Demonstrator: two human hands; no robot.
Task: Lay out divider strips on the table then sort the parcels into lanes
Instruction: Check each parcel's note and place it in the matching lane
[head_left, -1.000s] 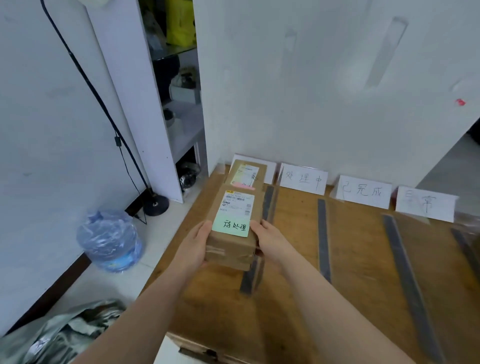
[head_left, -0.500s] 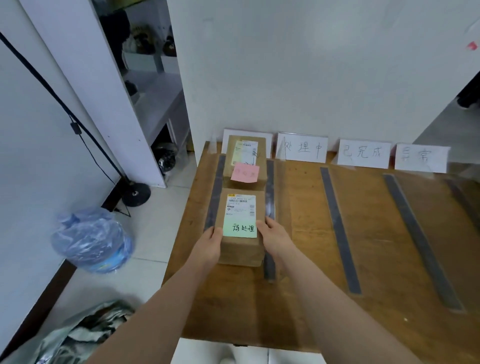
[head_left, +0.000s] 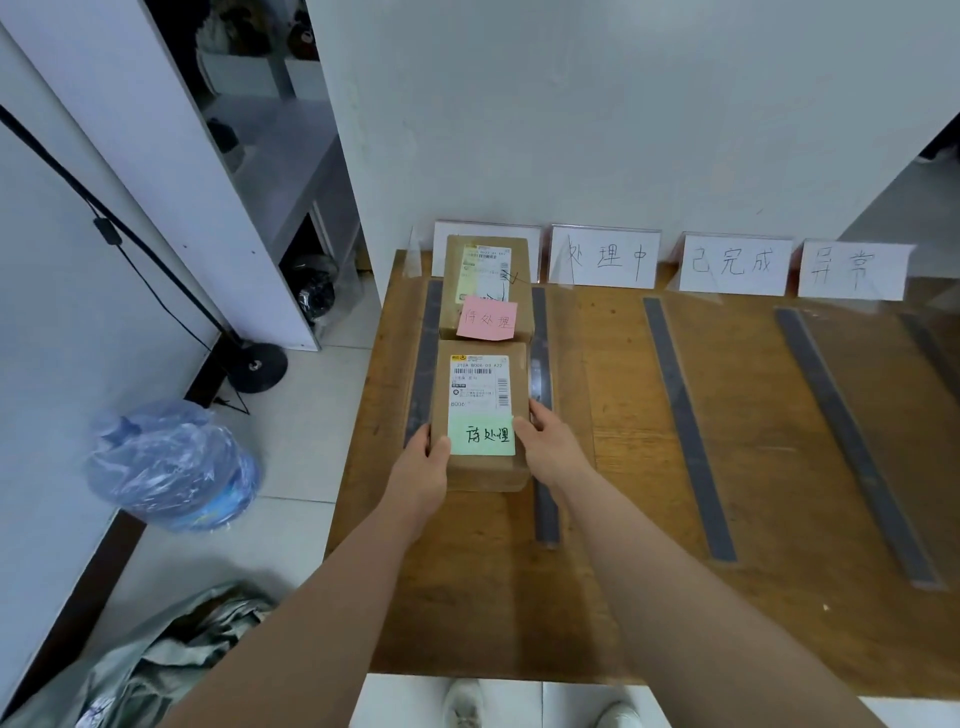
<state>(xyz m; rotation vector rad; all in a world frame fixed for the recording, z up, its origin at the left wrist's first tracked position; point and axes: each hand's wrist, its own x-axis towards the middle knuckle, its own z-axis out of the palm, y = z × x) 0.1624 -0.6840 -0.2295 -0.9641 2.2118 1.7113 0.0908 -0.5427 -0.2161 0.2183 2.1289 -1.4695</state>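
Note:
A brown parcel with a white shipping label and a green sticky note lies in the leftmost lane of the wooden table. My left hand grips its near left side and my right hand grips its near right side. Just behind it sits a second brown parcel carrying a pink note. Dark grey divider strips, the first, the second, the third and the fourth, run front to back across the table. Handwritten lane signs, one, another and a third, lean against the wall.
A white wall backs the table. On the floor to the left stand a plastic-wrapped water jug, a lamp base with a black cable, and white shelving. Crumpled grey bags lie at the lower left.
The parcel with the green note has come down from the air onto the table, landing in the left lane behind the first parcel. Both hands still hold it.

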